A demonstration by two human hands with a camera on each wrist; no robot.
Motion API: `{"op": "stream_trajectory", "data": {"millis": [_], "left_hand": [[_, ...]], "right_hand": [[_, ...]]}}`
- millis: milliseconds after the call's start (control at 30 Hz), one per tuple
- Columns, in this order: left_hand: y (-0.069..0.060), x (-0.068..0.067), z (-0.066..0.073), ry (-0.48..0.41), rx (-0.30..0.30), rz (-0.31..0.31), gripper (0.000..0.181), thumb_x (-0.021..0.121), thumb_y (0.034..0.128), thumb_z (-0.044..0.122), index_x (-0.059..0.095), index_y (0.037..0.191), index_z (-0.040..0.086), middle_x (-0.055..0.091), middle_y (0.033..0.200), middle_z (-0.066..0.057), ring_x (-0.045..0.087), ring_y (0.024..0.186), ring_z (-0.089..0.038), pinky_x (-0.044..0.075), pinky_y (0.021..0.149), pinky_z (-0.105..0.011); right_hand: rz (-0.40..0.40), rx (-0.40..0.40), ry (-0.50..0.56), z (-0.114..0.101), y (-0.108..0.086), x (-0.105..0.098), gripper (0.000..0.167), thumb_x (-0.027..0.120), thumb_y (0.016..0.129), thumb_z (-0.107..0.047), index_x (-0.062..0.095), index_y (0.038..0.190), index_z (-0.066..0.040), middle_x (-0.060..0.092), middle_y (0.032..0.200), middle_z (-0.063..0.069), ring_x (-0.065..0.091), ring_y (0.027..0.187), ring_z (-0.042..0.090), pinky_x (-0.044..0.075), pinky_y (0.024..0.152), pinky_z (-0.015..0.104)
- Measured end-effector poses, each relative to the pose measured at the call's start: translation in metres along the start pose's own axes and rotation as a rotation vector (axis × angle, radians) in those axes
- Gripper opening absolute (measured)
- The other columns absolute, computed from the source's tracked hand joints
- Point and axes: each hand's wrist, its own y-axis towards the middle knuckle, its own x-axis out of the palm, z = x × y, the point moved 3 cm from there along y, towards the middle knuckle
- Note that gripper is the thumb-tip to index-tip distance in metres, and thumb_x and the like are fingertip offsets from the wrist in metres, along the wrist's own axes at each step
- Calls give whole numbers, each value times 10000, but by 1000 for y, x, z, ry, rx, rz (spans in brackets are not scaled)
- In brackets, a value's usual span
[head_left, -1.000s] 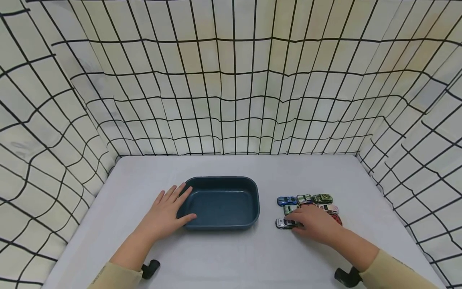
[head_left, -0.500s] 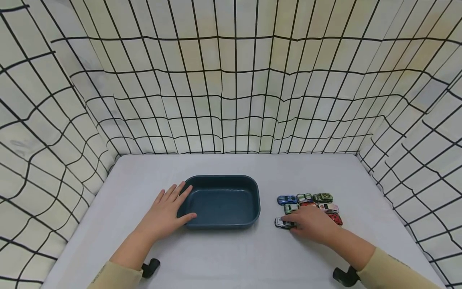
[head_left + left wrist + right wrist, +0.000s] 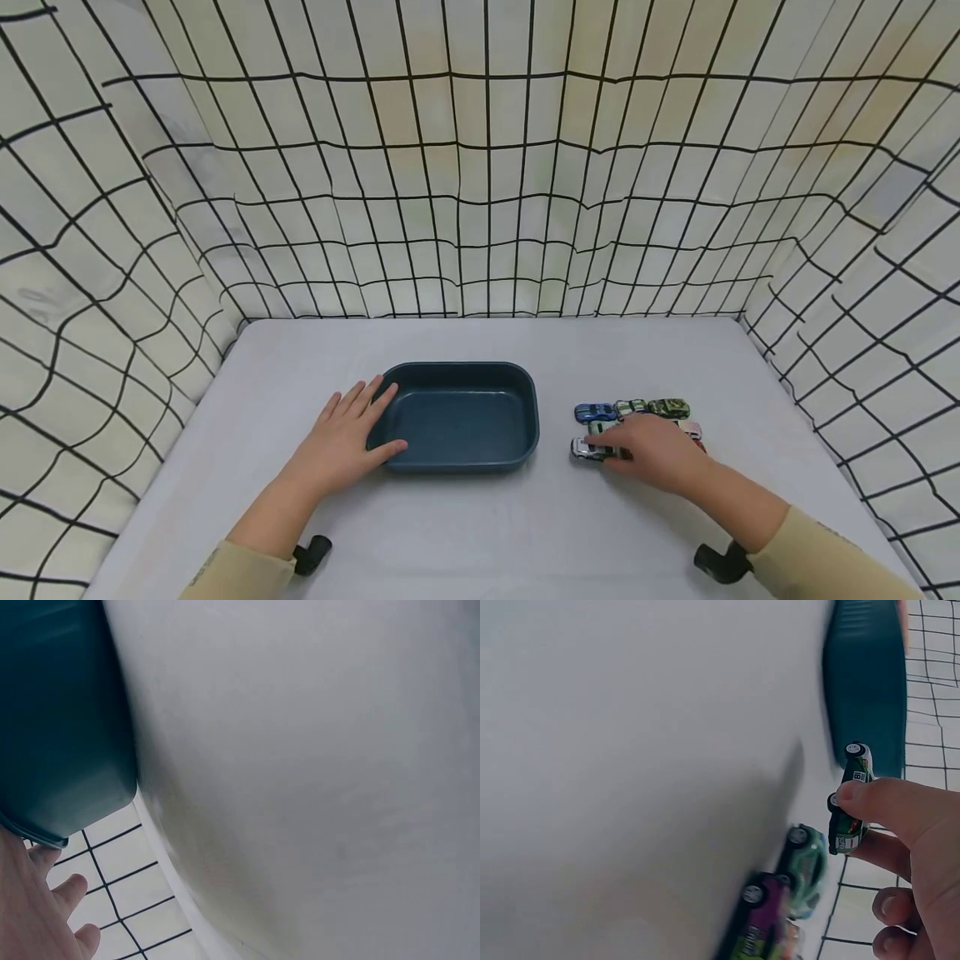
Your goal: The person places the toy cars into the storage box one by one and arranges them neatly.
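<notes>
My right hand (image 3: 660,450) pinches a small white and dark toy car (image 3: 587,449) between thumb and fingers. In the right wrist view this toy car (image 3: 853,814) shows dark green sides with markings and is raised off the table. Beside it sit more toy cars, among them a blue car (image 3: 594,412) and a camouflage-green car (image 3: 670,407); some are partly hidden behind the hand. To the left, a dark blue rectangular tub (image 3: 459,467) stands with nothing in it. My left hand (image 3: 337,437) rests at its left rim, fingers spread, thumb reaching over the edge.
A white-covered table (image 3: 480,533) carries everything. White cloth with a black grid (image 3: 487,200) rises behind and on both sides. A purple toy car (image 3: 754,922) and a light green toy car (image 3: 802,870) lie near the right hand in its wrist view.
The right hand has drawn the white car slightly left and lifted it from the table. The left hand and the tub have stayed in place.
</notes>
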Motion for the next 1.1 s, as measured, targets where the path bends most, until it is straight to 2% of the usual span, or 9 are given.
{"op": "stream_trajectory", "data": {"millis": [100, 233, 333, 500, 667, 800, 1100], "left_hand": [[0, 1, -1, 5, -2, -1, 932, 586, 891, 652, 198, 1600, 186, 155, 1648, -126, 144, 1496, -379, 62, 1178, -599], [0, 1, -4, 14, -21, -6, 984, 580, 881, 673, 179, 1598, 132, 153, 1645, -143, 139, 1497, -378, 64, 1182, -589], [0, 2, -6, 8, -35, -13, 1017, 580, 878, 677, 161, 1595, 90, 148, 1643, -160, 136, 1497, -379, 64, 1184, -582], [-1, 2, -9, -28, -37, -17, 1038, 591, 879, 666, 147, 1589, 54, 154, 1637, -181, 151, 1491, -390, 71, 1182, -585], [-2, 3, -13, -56, -39, -29, 1062, 604, 866, 672, 135, 1590, 53, 180, 1627, -190, 185, 1478, -400, 100, 1177, -591], [-3, 3, -13, -85, -51, -45, 1099, 603, 841, 709, 126, 1593, 64, 204, 1618, -196, 223, 1456, -431, 160, 1157, -614], [-4, 3, -14, -111, -75, -70, 1184, 564, 785, 806, 113, 1596, 70, 209, 1619, -189, 246, 1446, -438, 231, 1126, -635]], "right_hand": [[19, -8, -16, 2, 3, -9, 386, 794, 843, -265, 724, 1222, -296, 732, 1039, -104, 633, 859, 63, 536, 699, 269], [33, -3, 18, 3, 8, -21, 397, 793, 847, -248, 718, 1235, -284, 727, 1014, -93, 599, 808, 61, 493, 618, 228], [37, 14, 39, 2, 14, -30, 397, 786, 854, -251, 715, 1243, -279, 730, 1049, -96, 613, 835, 68, 499, 630, 230], [39, 31, 55, -1, 27, -40, 418, 780, 864, -264, 695, 1272, -297, 714, 1136, -122, 654, 981, 83, 554, 759, 305], [52, -27, 62, -8, 45, -50, 416, 775, 871, -264, 692, 1278, -288, 710, 1162, -106, 663, 1049, 111, 559, 842, 355], [15, -43, 48, -17, 63, -55, 412, 751, 893, -298, 676, 1298, -298, 697, 1204, -89, 651, 1111, 127, 543, 906, 376], [-76, 9, 123, -28, 103, -52, 420, 731, 913, -287, 653, 1325, -311, 667, 1266, -85, 616, 1180, 122, 506, 975, 370]]}}
